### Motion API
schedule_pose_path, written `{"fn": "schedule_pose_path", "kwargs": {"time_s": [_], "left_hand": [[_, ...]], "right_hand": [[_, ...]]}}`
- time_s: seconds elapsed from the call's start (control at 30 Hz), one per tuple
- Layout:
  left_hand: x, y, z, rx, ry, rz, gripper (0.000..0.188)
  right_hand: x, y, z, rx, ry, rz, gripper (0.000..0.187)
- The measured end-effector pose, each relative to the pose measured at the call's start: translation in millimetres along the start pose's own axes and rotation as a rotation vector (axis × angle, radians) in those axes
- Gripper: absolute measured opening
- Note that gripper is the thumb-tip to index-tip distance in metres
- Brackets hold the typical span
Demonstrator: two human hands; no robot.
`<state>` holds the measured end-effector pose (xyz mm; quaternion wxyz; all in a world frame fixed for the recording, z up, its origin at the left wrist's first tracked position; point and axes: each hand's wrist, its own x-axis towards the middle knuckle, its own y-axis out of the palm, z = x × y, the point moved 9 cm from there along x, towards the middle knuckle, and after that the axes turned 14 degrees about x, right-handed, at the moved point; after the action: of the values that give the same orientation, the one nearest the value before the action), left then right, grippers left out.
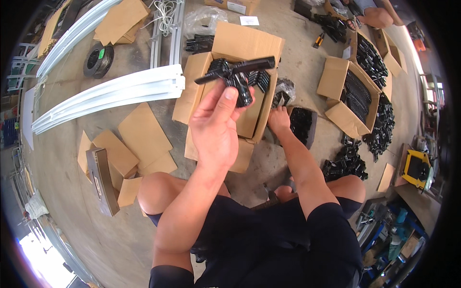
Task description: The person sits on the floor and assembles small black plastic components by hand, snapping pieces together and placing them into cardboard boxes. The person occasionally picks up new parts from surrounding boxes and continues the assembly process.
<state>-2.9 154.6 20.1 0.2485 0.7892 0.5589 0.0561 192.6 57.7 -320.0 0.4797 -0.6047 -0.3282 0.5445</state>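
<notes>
head view showed the left hand point(217, 126) raised in front of the open cardboard box point(242, 45), fingers and thumb pinched narrow around a black plastic fitting point(238, 79) with a long arm jutting sideways; held up like that, its shape could be seen against the box behind it. just right of the box, the right hand point(278, 119) reached down to the floor, its fingers curled in among loose black parts point(301, 124) beside a crumpled plastic bag point(285, 90) (whether they had closed on one piece could not be told). more black fittings filled the box itself, so the supply sat within easy reach of both hands.

left of the box lay white aluminium rails point(108, 93) on a bare concrete floor point(67, 158), with flattened cardboard scraps point(143, 134) below them and a coil of dark wire point(98, 60) above. well right of the box stood further cartons of black parts point(357, 93) and a yellow device point(416, 167). far beyond the box, another person's hand point(375, 17) worked at the top edge.
</notes>
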Motion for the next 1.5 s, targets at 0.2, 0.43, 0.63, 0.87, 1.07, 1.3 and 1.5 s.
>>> {"fn": "schedule_pose_path", "kwargs": {"time_s": [0.2, 0.43, 0.63, 0.87, 1.07, 1.3, 1.5], "left_hand": [[2, 2, 9, -0.049, -0.059, 0.015, 0.032], [4, 12, 16, -0.035, -0.045, 0.036, 0.032], [-9, 25, 40, -0.063, -0.112, 0.081, 0.030], [-28, 46, 76, -0.078, -0.234, 0.136, 0.028], [-34, 57, 86, -0.038, -0.193, 0.183, 0.027], [-36, 72, 84, -0.008, -0.164, 0.171, 0.027], [-36, 77, 93, 0.020, -0.159, 0.215, 0.031]], "right_hand": [[1, -4, -12, 0.068, 0.055, -0.053, 0.024], [-30, -112, -22, 0.465, 0.026, -0.291, 0.019], [-100, -270, -19, 1.267, 0.119, -0.419, 0.019], [-170, -306, -13, 1.892, 0.019, -0.605, 0.015], [-171, -296, -2, 2.025, -0.030, -0.626, 0.015], [-166, -306, -8, 1.959, 0.015, -0.700, 0.014], [-163, -291, -13, 2.075, -0.006, -0.725, 0.014]]}}
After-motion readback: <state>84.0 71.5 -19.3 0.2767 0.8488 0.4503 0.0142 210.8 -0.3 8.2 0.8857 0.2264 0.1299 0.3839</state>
